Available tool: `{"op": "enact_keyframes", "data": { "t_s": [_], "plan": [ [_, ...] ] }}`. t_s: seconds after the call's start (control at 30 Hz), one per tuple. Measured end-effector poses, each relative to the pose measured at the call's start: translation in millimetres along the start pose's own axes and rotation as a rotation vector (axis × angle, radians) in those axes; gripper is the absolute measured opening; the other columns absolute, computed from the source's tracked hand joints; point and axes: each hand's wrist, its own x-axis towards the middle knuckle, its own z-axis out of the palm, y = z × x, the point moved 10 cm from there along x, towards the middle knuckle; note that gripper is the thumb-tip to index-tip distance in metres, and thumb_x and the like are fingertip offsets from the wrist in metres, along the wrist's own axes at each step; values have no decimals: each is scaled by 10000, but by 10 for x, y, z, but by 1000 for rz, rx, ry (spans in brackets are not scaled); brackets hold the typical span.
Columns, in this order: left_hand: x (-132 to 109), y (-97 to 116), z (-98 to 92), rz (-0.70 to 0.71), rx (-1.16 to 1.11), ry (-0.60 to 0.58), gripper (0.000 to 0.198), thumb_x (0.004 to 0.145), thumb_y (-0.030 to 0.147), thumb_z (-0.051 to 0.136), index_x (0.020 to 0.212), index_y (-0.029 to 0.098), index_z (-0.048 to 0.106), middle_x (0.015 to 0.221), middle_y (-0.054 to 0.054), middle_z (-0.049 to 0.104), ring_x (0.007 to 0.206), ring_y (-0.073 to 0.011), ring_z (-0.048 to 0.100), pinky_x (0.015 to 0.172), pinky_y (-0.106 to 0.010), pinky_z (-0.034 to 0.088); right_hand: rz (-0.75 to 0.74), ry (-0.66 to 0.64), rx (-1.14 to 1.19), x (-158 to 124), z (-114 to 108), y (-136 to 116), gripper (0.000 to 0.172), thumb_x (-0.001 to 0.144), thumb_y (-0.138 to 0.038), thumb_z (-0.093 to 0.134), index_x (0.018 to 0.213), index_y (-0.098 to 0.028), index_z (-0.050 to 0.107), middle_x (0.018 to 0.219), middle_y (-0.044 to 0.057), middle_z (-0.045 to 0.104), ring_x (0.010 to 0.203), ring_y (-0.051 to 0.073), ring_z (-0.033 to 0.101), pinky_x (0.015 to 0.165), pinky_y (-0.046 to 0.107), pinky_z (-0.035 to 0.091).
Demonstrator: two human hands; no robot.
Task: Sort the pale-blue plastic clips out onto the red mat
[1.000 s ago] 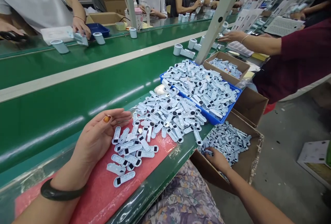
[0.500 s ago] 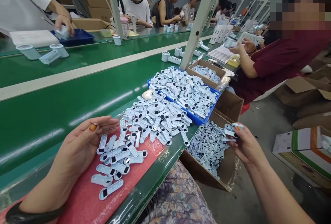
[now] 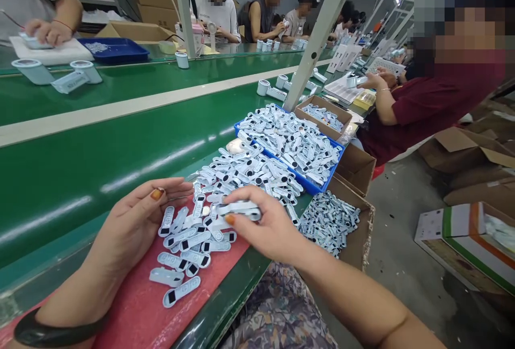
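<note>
Light-blue elongated plastic pieces (image 3: 183, 290) with black pads lie scattered on a red mat (image 3: 132, 317). More of them form a heap (image 3: 257, 174) just beyond. My left hand (image 3: 140, 215) rests on its edge at the left of the scattered pieces, fingers stretched out and nothing in the palm. Over the near edge of the heap, my right hand (image 3: 267, 223) pinches a few of the light-blue plastic pieces (image 3: 241, 209) between thumb and fingers. A blue tray (image 3: 311, 185) piled with the same kind of piece stands behind the heap.
A cardboard box (image 3: 364, 225) full of similar pieces sits below the table edge at right. A smaller carton (image 3: 300, 114) stands behind the tray, near a slanted metal post (image 3: 322, 32). A green conveyor belt (image 3: 120, 161) runs along the left. Co-workers sit across and at right.
My right hand has moved left from above the cardboard box to the heap on the table, still holding pieces. My left hand stays beside the scattered pieces.
</note>
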Motion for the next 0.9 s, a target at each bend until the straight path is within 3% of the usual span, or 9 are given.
{"op": "enact_keyframes", "data": {
  "t_s": [0.1,0.17,0.27,0.37,0.47,0.6,0.73,0.9],
  "plan": [
    [22,1,16,18,-36,-44,373,865,452,695,1114,179,741,1135,-120,740,1076,-267,680,955,-334,541,-177,-49,-116,164,265,-259,241,887,-195,626,1115,-251,683,1165,31,658,1158,176,594,1036,336,478],
    [35,-5,14,27,-67,-57,383,881,479,677,1120,188,746,1171,-102,733,1107,-244,666,959,-298,533,-224,-81,-140,266,359,-299,267,886,-170,605,1134,-233,680,1205,38,661,1218,177,570,1093,343,449],
    [35,-55,-20,-4,-66,-28,424,883,529,668,1136,198,745,1201,-93,723,1142,-234,646,939,-274,532,-162,-122,-137,384,414,-167,294,904,-201,598,1189,-236,665,1232,44,658,1180,184,593,1023,349,511],
    [3,-82,-17,-30,-51,-14,451,878,552,669,1146,195,737,1230,-108,708,1171,-253,630,932,-297,536,26,-181,-17,420,455,79,325,964,-258,526,1275,-257,619,1277,55,632,1029,169,643,821,325,606],
    [-33,-107,58,-68,-112,-54,452,878,540,674,1169,197,716,1213,-118,713,1060,-254,677,870,-335,559,172,-218,131,399,477,221,320,996,-277,461,1289,-250,588,1333,66,603,1044,168,644,741,310,644],
    [-35,-36,109,-7,-125,-81,421,879,512,689,1130,175,728,1168,-131,728,1056,-246,688,941,-350,531,202,-253,131,386,457,215,342,1003,-280,441,1327,-264,550,1387,58,578,1251,198,567,775,316,662],
    [-27,9,144,45,-125,-118,413,882,515,691,1122,181,731,1170,-126,728,1066,-245,686,986,-376,513,155,-269,62,372,422,140,372,1010,-282,427,1367,-273,528,1391,53,602,1174,180,611,830,347,644],
    [-33,11,165,46,-122,-131,398,892,494,683,1130,177,725,1174,-126,724,1101,-259,670,1005,-407,501,20,-261,-82,349,381,-13,379,1017,-247,412,1376,-286,526,1354,30,647,1188,176,612,1043,436,525]
  ]
}}
